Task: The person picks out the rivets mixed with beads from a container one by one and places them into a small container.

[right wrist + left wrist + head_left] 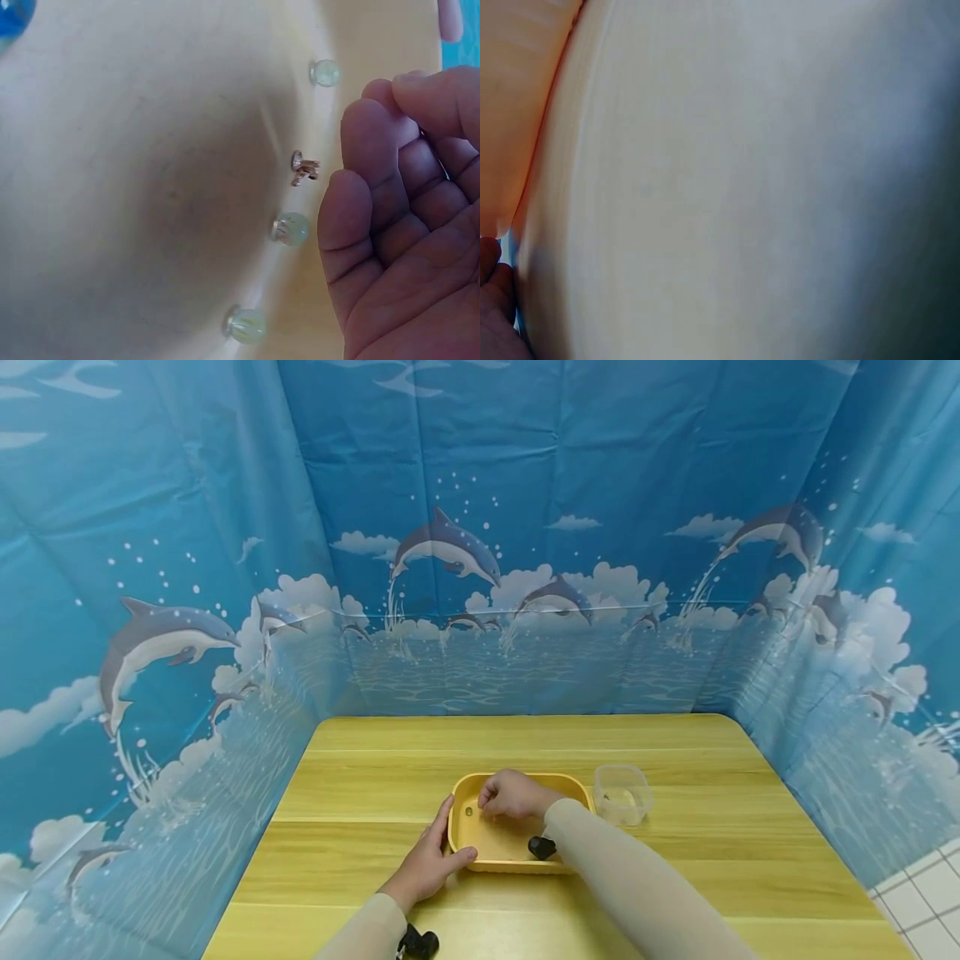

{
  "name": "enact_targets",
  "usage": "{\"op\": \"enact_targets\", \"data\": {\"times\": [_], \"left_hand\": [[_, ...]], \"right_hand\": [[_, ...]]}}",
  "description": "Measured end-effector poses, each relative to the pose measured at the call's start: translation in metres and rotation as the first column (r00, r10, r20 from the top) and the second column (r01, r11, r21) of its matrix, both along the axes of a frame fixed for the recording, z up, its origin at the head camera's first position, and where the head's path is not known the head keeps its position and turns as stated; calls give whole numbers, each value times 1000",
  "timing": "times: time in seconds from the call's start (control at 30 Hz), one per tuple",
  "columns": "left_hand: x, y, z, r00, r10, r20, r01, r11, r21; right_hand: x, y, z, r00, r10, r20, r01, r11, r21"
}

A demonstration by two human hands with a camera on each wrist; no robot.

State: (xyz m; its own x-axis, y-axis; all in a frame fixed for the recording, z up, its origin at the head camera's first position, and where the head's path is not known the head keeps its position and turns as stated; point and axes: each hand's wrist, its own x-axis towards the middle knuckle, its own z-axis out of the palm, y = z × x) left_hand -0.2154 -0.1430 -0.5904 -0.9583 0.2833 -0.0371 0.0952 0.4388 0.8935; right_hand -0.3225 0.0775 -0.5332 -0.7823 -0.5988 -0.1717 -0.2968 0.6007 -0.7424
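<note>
A shallow yellow-orange plastic tray (517, 866) sits on the table in front of me. My left hand (429, 862) grips its near left corner, thumb over the front rim and fingers along the left outer wall. Inside it, close above the floor, is my right hand (513, 795), its fingers curled and thumb tip against the index finger; nothing shows between them. Just left of these fingers lies a small greenish marble (468, 812). In the right wrist view clear green marbles (290, 229) line the tray's edge, with a small copper-coloured metal piece (304, 168) among them.
A clear plastic tub (624, 797) stands close to the tray's right end, small bits at its bottom. Something shiny and blue (11, 16) shows at the right wrist view's corner. The wood-grain table (360, 777) is backed by a blue dolphin-print curtain (480, 677).
</note>
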Motion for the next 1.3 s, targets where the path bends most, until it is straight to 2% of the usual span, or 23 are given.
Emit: {"op": "enact_targets", "data": {"times": [0.27,0.7,1.07,1.3], "left_hand": [[0,0,-1,1000,-2,-1,2,1000,7],[1,1,1,1000,-10,14,9,999,43],[1,0,3,1000,-4,10,3,999,40],[2,1,3,1000,10,16,-11,999,42]], "right_hand": [[-1,7,9,998,1,-58,1,1000,31],[1,27,33,1000,-22,2,22,999,-31],[2,48,49,997,-57,-51,56,998,-18],[2,62,59,996,-77,-48,76,997,-31]]}}
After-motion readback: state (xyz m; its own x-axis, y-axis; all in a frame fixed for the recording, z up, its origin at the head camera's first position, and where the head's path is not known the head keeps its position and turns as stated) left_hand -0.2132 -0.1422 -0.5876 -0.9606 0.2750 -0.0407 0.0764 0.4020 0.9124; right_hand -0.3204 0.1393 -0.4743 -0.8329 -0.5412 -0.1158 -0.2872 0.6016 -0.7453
